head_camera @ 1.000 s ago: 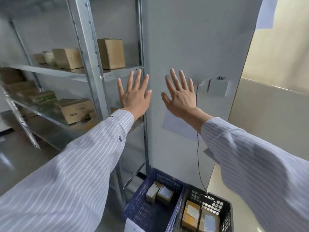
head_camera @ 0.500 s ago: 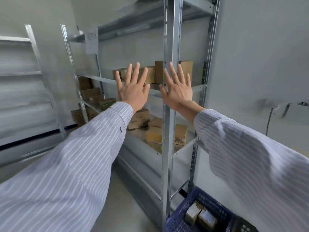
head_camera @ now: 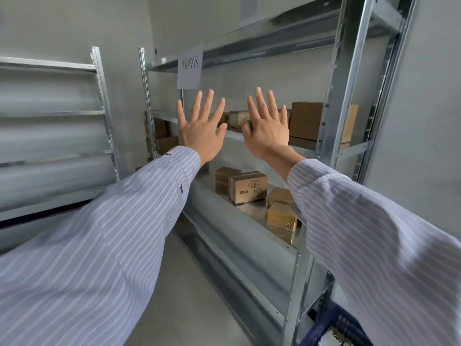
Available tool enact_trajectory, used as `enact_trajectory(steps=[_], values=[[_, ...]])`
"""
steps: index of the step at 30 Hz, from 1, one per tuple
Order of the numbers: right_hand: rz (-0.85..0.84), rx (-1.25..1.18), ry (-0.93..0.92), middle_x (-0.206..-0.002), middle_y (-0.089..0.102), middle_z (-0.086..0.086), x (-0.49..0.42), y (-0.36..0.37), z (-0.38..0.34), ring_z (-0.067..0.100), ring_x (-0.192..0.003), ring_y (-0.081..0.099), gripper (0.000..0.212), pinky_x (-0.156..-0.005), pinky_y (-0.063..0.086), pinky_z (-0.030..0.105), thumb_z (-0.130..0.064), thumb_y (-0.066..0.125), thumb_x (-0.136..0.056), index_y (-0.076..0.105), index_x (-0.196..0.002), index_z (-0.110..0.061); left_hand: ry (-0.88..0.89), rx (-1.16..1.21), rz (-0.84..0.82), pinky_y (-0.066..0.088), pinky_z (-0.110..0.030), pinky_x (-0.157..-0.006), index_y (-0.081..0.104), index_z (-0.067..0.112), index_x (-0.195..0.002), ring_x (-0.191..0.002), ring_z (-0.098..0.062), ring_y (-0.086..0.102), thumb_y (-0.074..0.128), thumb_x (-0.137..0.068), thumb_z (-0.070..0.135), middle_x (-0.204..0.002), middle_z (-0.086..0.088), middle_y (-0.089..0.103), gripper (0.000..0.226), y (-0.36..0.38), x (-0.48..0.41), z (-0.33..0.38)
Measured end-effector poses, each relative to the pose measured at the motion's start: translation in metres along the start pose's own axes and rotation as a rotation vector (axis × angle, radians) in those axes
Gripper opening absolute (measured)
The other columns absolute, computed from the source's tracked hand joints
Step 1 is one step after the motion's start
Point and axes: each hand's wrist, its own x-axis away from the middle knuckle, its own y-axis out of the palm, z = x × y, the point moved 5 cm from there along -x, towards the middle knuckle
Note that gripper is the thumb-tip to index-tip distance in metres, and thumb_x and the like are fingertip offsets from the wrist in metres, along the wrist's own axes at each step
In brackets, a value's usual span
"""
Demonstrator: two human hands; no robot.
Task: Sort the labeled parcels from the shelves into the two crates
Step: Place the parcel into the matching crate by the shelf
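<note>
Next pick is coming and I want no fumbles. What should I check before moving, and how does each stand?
1. Left hand free, fingers spread: ok.
2. Right hand free, fingers spread: ok.
3. Brown cardboard parcel with flower print unobstructed on grey metal shelf: ok.
4. Sorting label on that parcel readable: cannot tell.
5. Blue plastic crate in view: ok, corner only.
6. Second crate in view: not ok.

A white paper sign (head_camera: 190, 67) hangs up high, three dark characters printed across its top. Behind it runs a plain grey wall (head_camera: 74, 21). Above the sign and a little right, a pale rectangular panel (head_camera: 245, 8) sits in that wall, too blurred to make out. Well left of the sign stands a steel rack (head_camera: 99, 96), smeared by motion, with a dark strip (head_camera: 37, 218) low down behind it. Far below the sign lies a smooth grey floor (head_camera: 189, 308).
</note>
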Motion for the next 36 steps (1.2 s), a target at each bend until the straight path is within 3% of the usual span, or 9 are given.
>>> enact_trajectory(steps=[18,36], values=[[-0.024,0.081,-0.111,-0.16,-0.01,0.002,-0.145,0.155,-0.024,0.024,-0.146,-0.013,0.056,-0.119,-0.003,0.047,-0.039,0.02,-0.102,0.006,-0.153,-0.02,-0.052,0.001,-0.017,-0.014,-0.053,-0.111,-0.006,0.03,-0.15,-0.145,-0.02,-0.015,0.017,-0.101,0.044,-0.158,0.001,-0.013,0.056,0.148,-0.111,-0.08],[-0.037,0.101,-0.049,-0.16,-0.012,0.002,-0.327,0.303,0.0,0.025,-0.146,-0.015,0.057,-0.119,-0.004,0.044,-0.039,0.018,-0.102,0.002,-0.153,-0.021,-0.059,0.065,-0.039,-0.014,-0.05,-0.111,-0.008,0.03,-0.15,-0.144,-0.02,-0.017,0.018,-0.101,0.042,-0.158,0.001,-0.016,0.056,0.309,-0.272,-0.134]])
